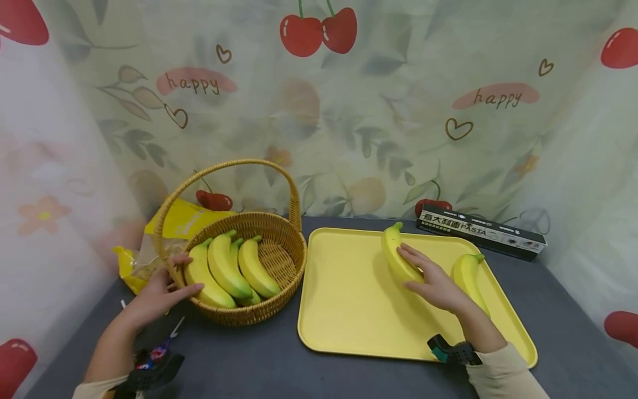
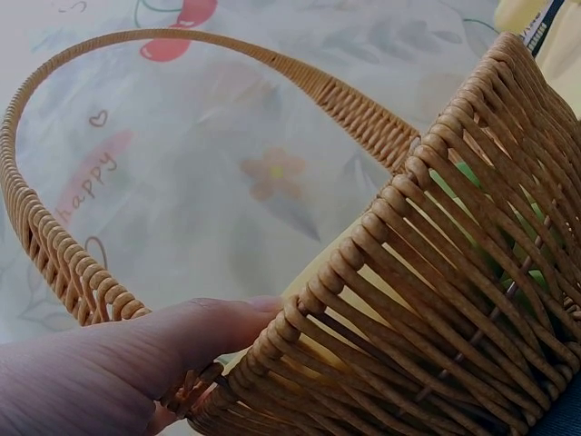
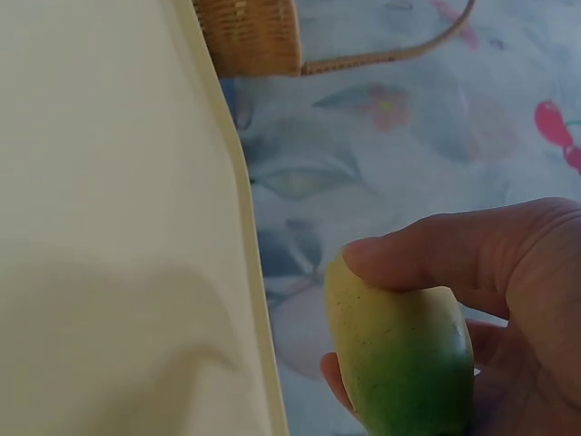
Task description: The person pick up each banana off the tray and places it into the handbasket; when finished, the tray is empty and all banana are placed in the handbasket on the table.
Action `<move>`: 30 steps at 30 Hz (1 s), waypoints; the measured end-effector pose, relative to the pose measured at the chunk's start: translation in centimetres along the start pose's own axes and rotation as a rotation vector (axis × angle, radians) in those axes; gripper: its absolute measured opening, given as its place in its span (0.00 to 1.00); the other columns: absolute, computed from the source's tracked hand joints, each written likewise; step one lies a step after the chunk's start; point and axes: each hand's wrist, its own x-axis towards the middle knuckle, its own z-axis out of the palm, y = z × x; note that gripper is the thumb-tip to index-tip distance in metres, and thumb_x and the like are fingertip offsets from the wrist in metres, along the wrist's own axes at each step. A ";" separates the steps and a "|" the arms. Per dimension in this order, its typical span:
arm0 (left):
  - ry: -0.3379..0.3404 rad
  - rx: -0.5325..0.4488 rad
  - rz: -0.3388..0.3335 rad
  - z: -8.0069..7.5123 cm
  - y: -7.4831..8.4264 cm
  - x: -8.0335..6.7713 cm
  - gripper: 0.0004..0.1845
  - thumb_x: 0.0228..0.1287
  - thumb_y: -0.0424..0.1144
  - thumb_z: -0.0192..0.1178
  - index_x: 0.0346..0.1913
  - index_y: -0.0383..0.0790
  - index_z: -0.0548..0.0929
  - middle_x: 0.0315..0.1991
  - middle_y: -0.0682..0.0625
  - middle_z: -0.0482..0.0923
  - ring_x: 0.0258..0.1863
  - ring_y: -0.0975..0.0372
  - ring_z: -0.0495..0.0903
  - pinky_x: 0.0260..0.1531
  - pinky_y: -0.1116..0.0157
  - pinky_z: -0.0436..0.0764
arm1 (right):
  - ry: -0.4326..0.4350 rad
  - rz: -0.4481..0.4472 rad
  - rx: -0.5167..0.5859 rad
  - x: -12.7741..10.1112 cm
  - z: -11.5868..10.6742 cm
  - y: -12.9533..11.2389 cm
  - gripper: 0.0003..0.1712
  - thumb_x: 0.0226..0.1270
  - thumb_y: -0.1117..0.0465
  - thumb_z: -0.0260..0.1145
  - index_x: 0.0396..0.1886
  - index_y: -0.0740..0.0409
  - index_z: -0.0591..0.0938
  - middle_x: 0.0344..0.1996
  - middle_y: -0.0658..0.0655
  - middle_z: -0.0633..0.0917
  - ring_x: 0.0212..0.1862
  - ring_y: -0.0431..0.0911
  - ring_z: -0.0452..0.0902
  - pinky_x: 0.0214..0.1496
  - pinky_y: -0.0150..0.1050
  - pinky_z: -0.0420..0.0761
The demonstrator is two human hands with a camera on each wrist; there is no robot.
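A woven basket [image 1: 284, 260] with a hoop handle holds three yellow bananas [image 1: 226, 271]. My left hand [image 1: 159, 293] rests on the basket's left rim [image 2: 300, 318], thumb and fingers on either side of the weave. On the yellow tray [image 1: 349, 299] my right hand [image 1: 431, 280] grips a banana [image 1: 396, 255], thumb over its top and fingers under it [image 3: 404, 359]. A second banana [image 1: 468, 277] lies on the tray just right of that hand.
A black pasta box [image 1: 480, 230] lies behind the tray at the back right. A yellow plastic bag [image 1: 184, 221] sits behind the basket on the left. Patterned curtains close in the back and both sides. Grey tabletop [image 1: 249, 360] lies in front.
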 end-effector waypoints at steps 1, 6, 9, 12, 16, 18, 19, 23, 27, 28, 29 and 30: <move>-0.001 -0.002 -0.002 0.0 0.0 0.0 0.34 0.66 0.42 0.57 0.66 0.28 0.54 0.67 0.29 0.51 0.62 0.37 0.60 0.56 0.39 0.67 | -0.006 -0.015 0.000 0.2 0.1 -0.3 0.39 0.60 0.71 0.62 0.70 0.66 0.58 0.71 0.68 0.53 0.71 0.66 0.45 0.65 0.63 0.57; -0.001 -0.010 -0.008 -0.1 0.0 0.0 0.35 0.66 0.43 0.56 0.66 0.28 0.53 0.67 0.29 0.51 0.63 0.37 0.60 0.57 0.39 0.66 | -0.041 -0.063 -0.015 0.9 0.9 -1.7 0.39 0.60 0.71 0.62 0.70 0.65 0.58 0.72 0.66 0.53 0.71 0.64 0.47 0.65 0.61 0.58; -0.002 -0.010 -0.009 -0.1 0.0 -0.1 0.35 0.66 0.43 0.56 0.66 0.28 0.53 0.67 0.29 0.51 0.62 0.37 0.60 0.57 0.39 0.66 | -0.058 -0.102 -0.021 1.3 1.4 -2.6 0.39 0.59 0.71 0.62 0.70 0.65 0.58 0.72 0.66 0.54 0.71 0.64 0.48 0.65 0.61 0.60; -0.001 -0.011 -0.007 0.0 0.0 0.0 0.35 0.66 0.43 0.56 0.66 0.28 0.54 0.67 0.29 0.51 0.62 0.37 0.60 0.57 0.39 0.66 | -0.086 -0.147 -0.020 1.6 2.0 -3.6 0.39 0.60 0.71 0.63 0.70 0.63 0.58 0.72 0.65 0.54 0.71 0.63 0.49 0.65 0.60 0.61; -0.001 -0.012 -0.006 0.0 0.0 0.0 0.35 0.66 0.42 0.57 0.66 0.28 0.54 0.67 0.28 0.51 0.63 0.37 0.59 0.57 0.38 0.65 | -0.144 -0.193 -0.022 2.1 2.7 -5.3 0.39 0.61 0.69 0.63 0.71 0.60 0.58 0.72 0.63 0.54 0.71 0.61 0.50 0.65 0.58 0.63; -0.001 -0.013 -0.008 0.0 0.0 0.0 0.35 0.66 0.43 0.57 0.66 0.28 0.54 0.67 0.29 0.50 0.63 0.37 0.59 0.57 0.38 0.65 | -0.176 -0.219 -0.024 2.3 3.0 -6.2 0.39 0.61 0.69 0.63 0.71 0.60 0.58 0.72 0.63 0.54 0.71 0.61 0.50 0.63 0.57 0.65; 0.000 -0.014 -0.007 0.0 0.0 0.0 0.35 0.66 0.42 0.57 0.66 0.27 0.54 0.67 0.28 0.50 0.63 0.37 0.59 0.57 0.38 0.65 | -0.194 -0.232 -0.020 2.4 3.2 -6.6 0.39 0.61 0.69 0.63 0.71 0.60 0.58 0.72 0.63 0.54 0.71 0.61 0.50 0.63 0.56 0.65; 0.002 -0.012 -0.006 0.1 0.0 0.0 0.35 0.65 0.42 0.57 0.66 0.27 0.54 0.67 0.28 0.50 0.63 0.37 0.59 0.57 0.38 0.65 | -0.266 -0.280 -0.012 2.8 3.8 -8.0 0.39 0.61 0.70 0.62 0.71 0.60 0.57 0.73 0.62 0.54 0.72 0.59 0.48 0.65 0.55 0.64; 0.003 -0.021 -0.006 0.1 -0.1 0.0 0.35 0.65 0.41 0.57 0.66 0.27 0.54 0.68 0.28 0.50 0.63 0.37 0.59 0.57 0.38 0.64 | -0.327 -0.319 -0.032 3.2 4.5 -9.0 0.39 0.62 0.70 0.62 0.71 0.60 0.58 0.73 0.60 0.53 0.73 0.57 0.48 0.67 0.54 0.63; 0.002 -0.024 -0.007 0.1 -0.1 0.0 0.35 0.65 0.41 0.57 0.66 0.27 0.54 0.68 0.28 0.50 0.63 0.36 0.58 0.57 0.37 0.64 | -0.337 -0.333 -0.039 3.3 4.6 -9.2 0.39 0.62 0.69 0.62 0.71 0.60 0.57 0.73 0.60 0.53 0.73 0.57 0.48 0.66 0.53 0.64; 0.002 -0.027 -0.008 0.1 -0.1 0.0 0.35 0.65 0.41 0.57 0.66 0.28 0.54 0.68 0.28 0.50 0.64 0.36 0.58 0.57 0.37 0.64 | -0.349 -0.343 -0.040 3.4 4.7 -9.4 0.39 0.62 0.69 0.62 0.71 0.60 0.57 0.73 0.60 0.53 0.73 0.57 0.48 0.67 0.53 0.64; 0.001 -0.030 -0.007 0.1 -0.1 0.0 0.35 0.65 0.41 0.57 0.66 0.27 0.53 0.68 0.28 0.49 0.64 0.36 0.58 0.57 0.37 0.64 | -0.358 -0.355 -0.044 3.5 4.8 -9.6 0.39 0.62 0.69 0.62 0.71 0.60 0.57 0.73 0.61 0.53 0.73 0.57 0.48 0.66 0.52 0.65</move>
